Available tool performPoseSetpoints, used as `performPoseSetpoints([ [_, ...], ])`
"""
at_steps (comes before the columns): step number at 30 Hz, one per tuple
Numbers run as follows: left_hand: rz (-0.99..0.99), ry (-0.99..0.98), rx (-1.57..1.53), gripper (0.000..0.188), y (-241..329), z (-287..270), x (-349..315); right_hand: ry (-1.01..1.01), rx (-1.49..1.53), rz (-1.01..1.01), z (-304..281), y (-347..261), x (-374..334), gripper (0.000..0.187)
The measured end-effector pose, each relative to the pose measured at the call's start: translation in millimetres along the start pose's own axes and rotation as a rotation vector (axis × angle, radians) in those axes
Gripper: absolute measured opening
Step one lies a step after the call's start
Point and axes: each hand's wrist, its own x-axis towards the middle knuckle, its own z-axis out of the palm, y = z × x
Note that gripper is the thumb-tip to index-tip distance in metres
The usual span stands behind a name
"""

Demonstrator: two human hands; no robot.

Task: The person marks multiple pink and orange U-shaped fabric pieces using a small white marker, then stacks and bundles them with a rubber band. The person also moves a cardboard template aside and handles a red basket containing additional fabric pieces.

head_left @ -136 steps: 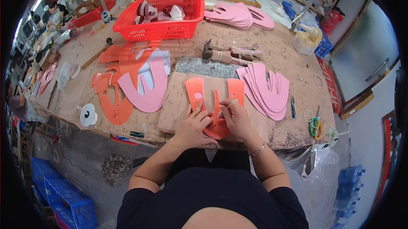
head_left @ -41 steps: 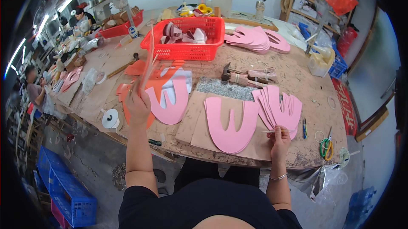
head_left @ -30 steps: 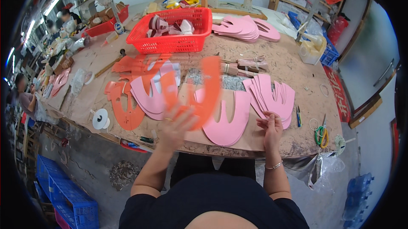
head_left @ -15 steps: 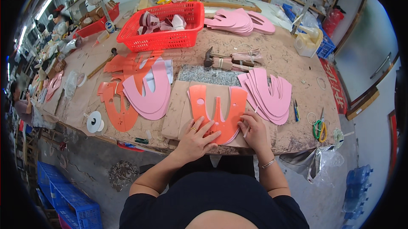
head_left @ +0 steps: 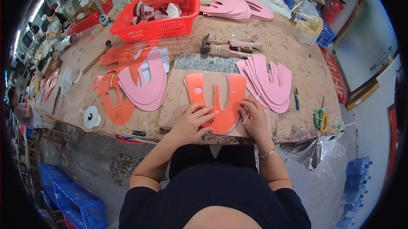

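Observation:
An orange U-shaped template with a middle prong and cut-out holes lies on top of a pink piece, whose edge peeks out along its rim. Both rest on a flat brown board near the table's front edge. My left hand lies on the template's lower left part, fingers spread and flat. At its right edge is my right hand, fingers curled round a slim white pen-like stick, with fingertips touching the template. The stick's tip is too small to make out.
Pink cut pieces fan out on the right; more pink pieces and orange templates lie left. Farther back are a hammer and a red basket. Scissors lie at the right; a white spool sits left.
The whole view has shifted, so the table sits higher in the picture. My left hand has slid slightly toward the template's left edge; the right hand keeps its hold on the stick.

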Motion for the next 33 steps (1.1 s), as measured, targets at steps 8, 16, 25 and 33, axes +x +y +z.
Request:
performPoseSetpoints([
  [8, -0.004, 0.023, 0.029, 0.052, 1.6, 3.6, -0.1, -0.003, 0.023, 0.033, -0.5, 0.2, 0.4, 0.023],
  [16, 0.02, 0.007, 0.054, 0.056, -1.9, 3.0, -0.1, 0.002, -0.004, 0.015, 0.7, -0.6, -1.4, 0.022],
  [25, 0.022, 0.021, 0.049, 0.058, -1.7, 0.9, 0.4, -0.007, -0.019, 0.003, 0.4, -1.4, -1.2, 0.022],
  [33, 0.016, 0.056, 0.042, 0.059, 0.2, 4.1, -0.9, 0.002, -0.004, 0.02, -3.3, -1.0, 2.7, 0.019],
])
